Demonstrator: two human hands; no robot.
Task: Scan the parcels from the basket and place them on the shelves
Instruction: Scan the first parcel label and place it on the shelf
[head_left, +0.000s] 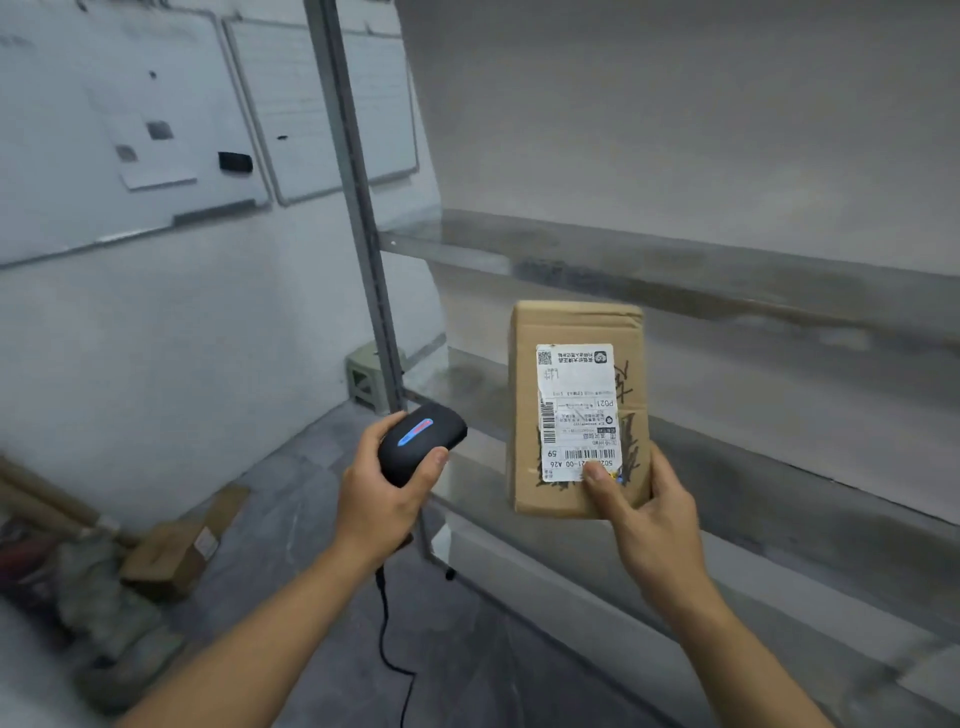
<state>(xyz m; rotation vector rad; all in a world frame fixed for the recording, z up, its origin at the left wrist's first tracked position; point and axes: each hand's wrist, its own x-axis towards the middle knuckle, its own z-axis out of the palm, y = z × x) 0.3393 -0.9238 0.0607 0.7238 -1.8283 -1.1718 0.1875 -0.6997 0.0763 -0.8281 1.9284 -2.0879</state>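
Observation:
My right hand (644, 519) grips a brown cardboard parcel (576, 332) by its lower edge, thumb pressed on the white shipping label (575, 395). The parcel stands upright in the air in front of the metal shelves (727, 280), label facing me. My left hand (384, 493) holds a black handheld scanner (422, 441) with a blue and red mark on top. The scanner's nose points right toward the parcel, a short gap apart. Its black cable (387, 639) hangs down to the floor.
A grey shelf upright (358, 208) stands in the middle. Whiteboards (130, 130) hang on the left wall. A small green stool (366, 374) sits behind the upright. Cardboard boxes (171, 556) and bags lie on the floor at the left.

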